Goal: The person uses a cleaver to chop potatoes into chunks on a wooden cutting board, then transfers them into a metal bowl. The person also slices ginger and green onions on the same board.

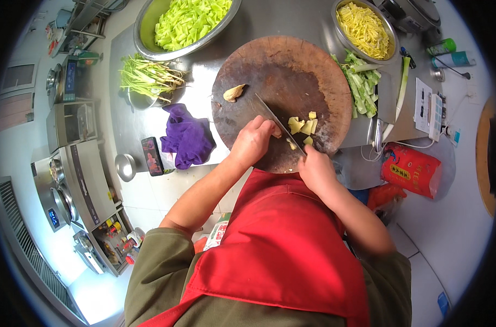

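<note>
My right hand [316, 166] grips the handle of a cleaver [281, 125], its blade slanting up and left across a round wooden chopping board [252, 57]. Left of the blade, my left hand [254, 137] holds a piece of ginger [277, 131] down on the wood with bent fingers that partly hide it. Just right of the cleaver lie several cut pale-yellow ginger pieces [296, 125]. A larger unpeeled ginger piece [234, 93] rests apart at the board's left side.
Behind the board stand a basin of sliced green vegetable [139, 30] and a bowl of yellow shreds [337, 21]. Leafy stalks [149, 75], a purple cloth [186, 137] and a phone [152, 155] lie left. Chopped greens [360, 88], another cleaver [387, 96] and a leek [402, 88] lie right.
</note>
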Action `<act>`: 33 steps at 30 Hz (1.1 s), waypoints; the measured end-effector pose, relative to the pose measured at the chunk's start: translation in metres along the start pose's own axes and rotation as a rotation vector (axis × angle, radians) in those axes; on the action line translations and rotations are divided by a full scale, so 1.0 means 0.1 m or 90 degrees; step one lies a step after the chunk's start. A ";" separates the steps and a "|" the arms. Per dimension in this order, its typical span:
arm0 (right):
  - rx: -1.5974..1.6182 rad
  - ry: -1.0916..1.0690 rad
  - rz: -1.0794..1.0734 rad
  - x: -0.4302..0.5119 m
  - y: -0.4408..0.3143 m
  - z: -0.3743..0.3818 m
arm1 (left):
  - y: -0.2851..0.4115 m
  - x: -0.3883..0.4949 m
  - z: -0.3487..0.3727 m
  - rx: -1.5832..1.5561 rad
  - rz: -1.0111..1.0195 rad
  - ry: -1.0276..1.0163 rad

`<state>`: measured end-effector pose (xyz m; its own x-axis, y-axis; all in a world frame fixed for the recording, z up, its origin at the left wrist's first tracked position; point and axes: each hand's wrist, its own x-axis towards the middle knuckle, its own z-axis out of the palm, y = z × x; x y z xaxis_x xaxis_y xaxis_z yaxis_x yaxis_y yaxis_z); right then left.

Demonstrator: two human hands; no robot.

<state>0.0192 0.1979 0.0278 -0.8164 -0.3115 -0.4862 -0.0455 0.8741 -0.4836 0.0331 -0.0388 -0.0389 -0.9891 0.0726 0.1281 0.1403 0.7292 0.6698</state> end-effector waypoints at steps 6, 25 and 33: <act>0.008 -0.022 0.002 -0.07 -0.06 -0.13 | -0.02 0.02 -0.01 -0.017 0.008 0.002; 0.040 0.026 -0.061 0.12 -0.06 0.02 | -0.09 -0.05 0.03 -0.056 0.021 0.043; 0.078 0.038 -0.097 0.12 -0.14 0.00 | -0.10 -0.03 0.03 -0.064 0.040 0.049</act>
<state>0.0100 0.1814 0.0283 -0.8383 -0.4113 -0.3578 -0.1041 0.7651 -0.6355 0.0341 -0.0442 -0.0482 -0.9722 0.0608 0.2262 0.2102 0.6529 0.7277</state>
